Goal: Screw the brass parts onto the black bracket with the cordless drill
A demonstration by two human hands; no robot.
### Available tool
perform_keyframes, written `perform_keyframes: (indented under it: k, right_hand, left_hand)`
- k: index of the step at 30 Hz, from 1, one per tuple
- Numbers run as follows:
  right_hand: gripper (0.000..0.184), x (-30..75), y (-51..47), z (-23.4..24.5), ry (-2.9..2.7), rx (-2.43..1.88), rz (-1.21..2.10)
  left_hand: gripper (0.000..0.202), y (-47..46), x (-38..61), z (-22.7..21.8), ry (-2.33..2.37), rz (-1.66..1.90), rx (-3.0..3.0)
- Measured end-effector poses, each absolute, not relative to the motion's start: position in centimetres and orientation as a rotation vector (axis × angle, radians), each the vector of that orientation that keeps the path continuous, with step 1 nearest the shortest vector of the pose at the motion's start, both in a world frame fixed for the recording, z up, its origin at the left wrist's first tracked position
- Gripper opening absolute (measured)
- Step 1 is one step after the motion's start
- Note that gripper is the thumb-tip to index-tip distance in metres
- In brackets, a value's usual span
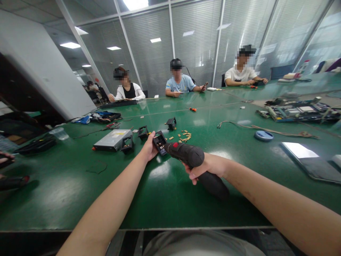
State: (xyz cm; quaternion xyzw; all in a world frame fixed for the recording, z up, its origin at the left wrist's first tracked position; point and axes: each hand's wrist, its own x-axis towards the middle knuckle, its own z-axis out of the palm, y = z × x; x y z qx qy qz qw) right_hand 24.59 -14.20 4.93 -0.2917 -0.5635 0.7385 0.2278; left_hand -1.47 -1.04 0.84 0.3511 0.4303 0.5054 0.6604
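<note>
On the table, loose pieces lie behind the drill, a disc drive to its left.

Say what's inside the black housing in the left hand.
Small gold-coloured parts show inside the black housing. The power tool overlaps its right edge and the left hand covers part of its left side; anything behind them is hidden.

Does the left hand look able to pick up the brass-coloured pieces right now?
Probably not: though the brass-coloured pieces lie close by, the left hand holds a black housing, with the power tool in the right hand pointed at it.
</note>
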Motion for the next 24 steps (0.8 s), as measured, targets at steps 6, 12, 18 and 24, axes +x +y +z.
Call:
perform_keyframes:
  k: [6,12,18,24]
  right_hand:
    - [0.035,24.65,-14.18,5.0,-1.541,-0.811,2.045]
    - [0.032,24.62,-14.15,5.08,-1.576,-0.806,2.035]
    - [0.034,24.56,-14.13,4.81,-1.558,-0.799,2.029]
    - [0.032,24.61,-14.03,4.76,-1.596,-0.788,2.014]
  left_hand:
    - [0.05,-1.16,-1.19,0.98,0.988,1.157,0.785]
    - [0.05,-1.04,-1.22,0.76,0.985,1.165,0.787]
    - [0.048,-0.93,-1.19,0.63,1.012,1.162,0.828]
    - [0.047,-0.77,-0.98,0.61,1.018,1.178,0.824]
